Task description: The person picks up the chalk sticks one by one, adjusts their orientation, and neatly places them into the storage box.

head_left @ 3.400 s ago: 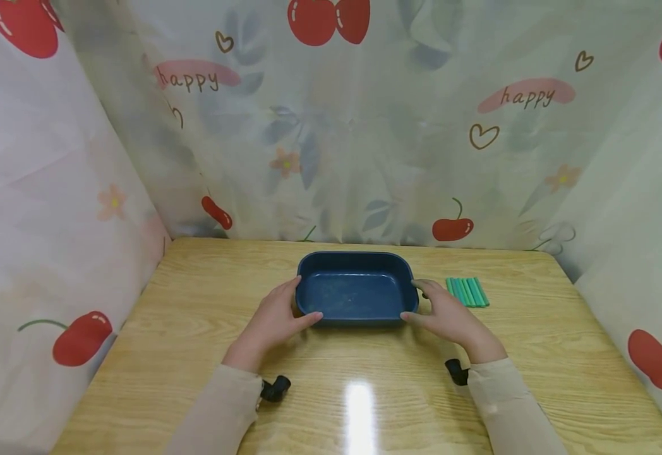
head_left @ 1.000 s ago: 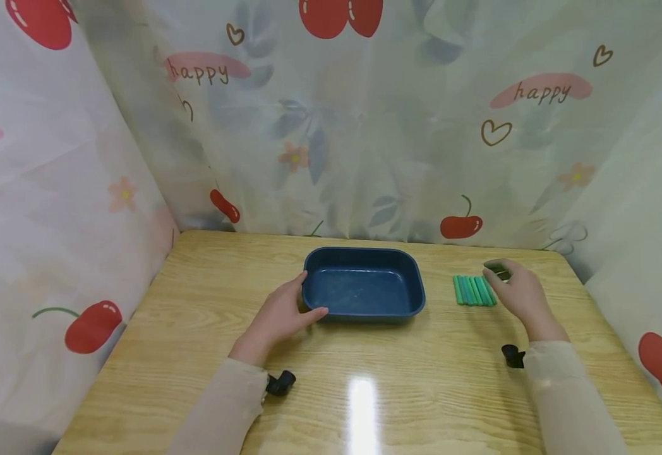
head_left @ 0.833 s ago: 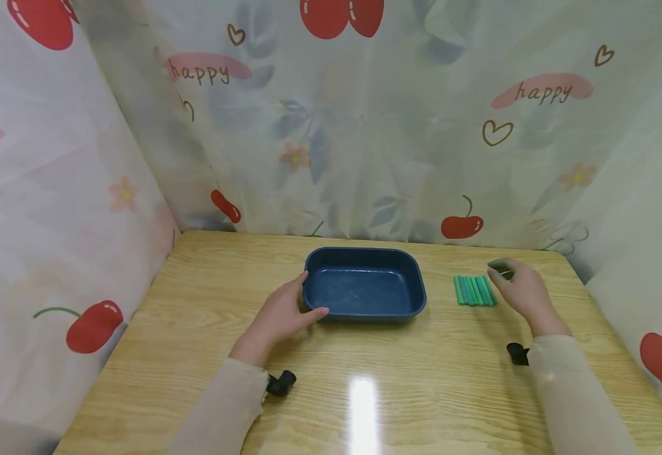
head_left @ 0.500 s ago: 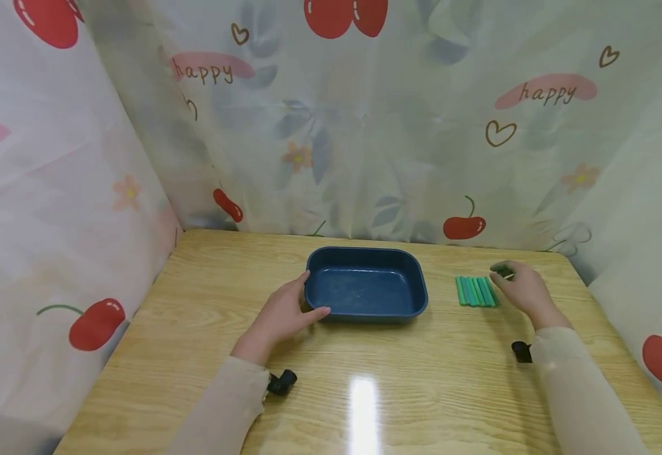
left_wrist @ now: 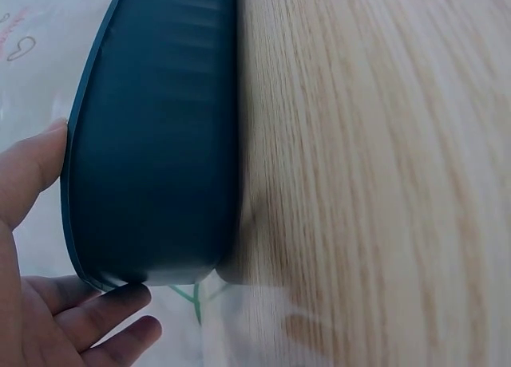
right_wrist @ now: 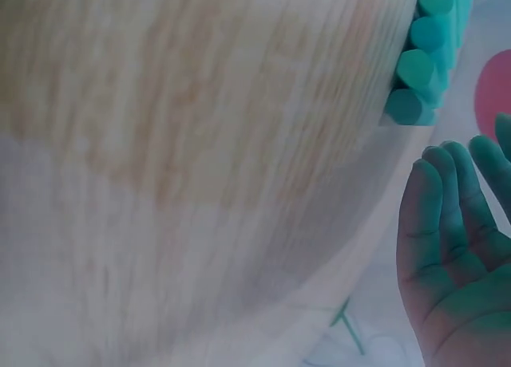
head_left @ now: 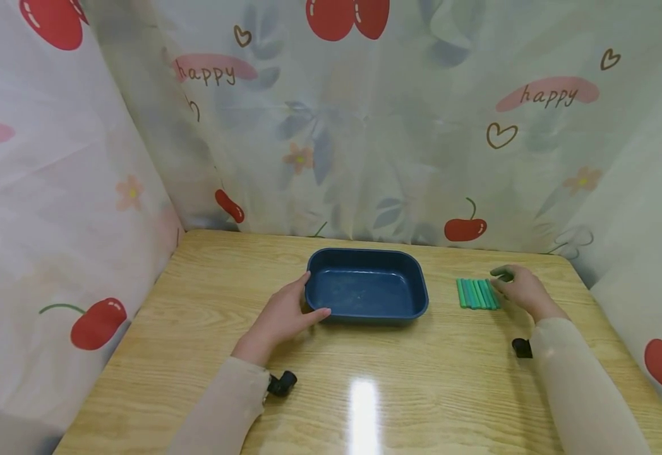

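A dark blue rectangular container [head_left: 365, 294] with rounded corners stands on the table, its inside bare. My left hand [head_left: 278, 315] holds its left end, thumb at the near corner and fingers along the side. In the left wrist view, the thumb [left_wrist: 32, 171] touches the rim and the fingertips bear on the corner. To the right lies a row of several short green and teal round sticks [head_left: 477, 294]. Just beside the row's right end is my right hand [head_left: 523, 292], fingers loosely bent, holding nothing. In the right wrist view its fingers look greenish and stand apart from the sticks.
The light wood table [head_left: 422, 379] ends at a printed curtain [head_left: 354, 139] behind it and on both sides. A small black device [head_left: 282, 383] sits at the left wrist and another [head_left: 522, 347] at the right.
My right hand has let go of the container and moved right to the sticks; in the last half second its fingers dipped slightly closer to them. My left hand stays on the container.
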### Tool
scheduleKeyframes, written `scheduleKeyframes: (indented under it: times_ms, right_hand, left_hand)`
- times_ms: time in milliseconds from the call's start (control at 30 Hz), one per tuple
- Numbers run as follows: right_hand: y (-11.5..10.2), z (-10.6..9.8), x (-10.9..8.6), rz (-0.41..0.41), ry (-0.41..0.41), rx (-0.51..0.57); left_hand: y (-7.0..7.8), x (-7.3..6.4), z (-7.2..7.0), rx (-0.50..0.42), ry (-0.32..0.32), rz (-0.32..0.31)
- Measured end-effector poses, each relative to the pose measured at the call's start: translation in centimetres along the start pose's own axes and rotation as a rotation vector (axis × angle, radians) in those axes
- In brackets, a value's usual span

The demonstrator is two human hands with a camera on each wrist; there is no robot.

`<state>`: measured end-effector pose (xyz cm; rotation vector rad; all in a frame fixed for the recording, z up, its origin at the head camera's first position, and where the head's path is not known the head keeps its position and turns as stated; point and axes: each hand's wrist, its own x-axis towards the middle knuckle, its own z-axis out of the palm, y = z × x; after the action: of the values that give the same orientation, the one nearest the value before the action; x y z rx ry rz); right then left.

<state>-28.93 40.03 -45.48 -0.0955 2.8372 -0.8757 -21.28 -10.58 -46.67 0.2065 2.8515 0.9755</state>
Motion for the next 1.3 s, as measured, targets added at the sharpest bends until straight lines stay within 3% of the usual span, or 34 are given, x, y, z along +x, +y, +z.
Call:
scheduleKeyframes:
  times_ms: [500, 1000, 1300]
  right_hand:
    - [0.8, 0.6, 1.4, -0.005, -0.037, -0.030]
    - [0.7, 0.3, 1.0, 0.045, -0.093, -0.079]
    - [1.1, 0.1, 0.9, 0.020, -0.089, -0.117]
  left_hand:
    - [-0.5, 0.3, 0.2, -0.017, 0.011, 0.010]
    - [-0.3, 0.1, 0.2, -0.017, 0.012, 0.017]
    - [-0.3, 0.1, 0.1, -0.019, 0.003, 0.014]
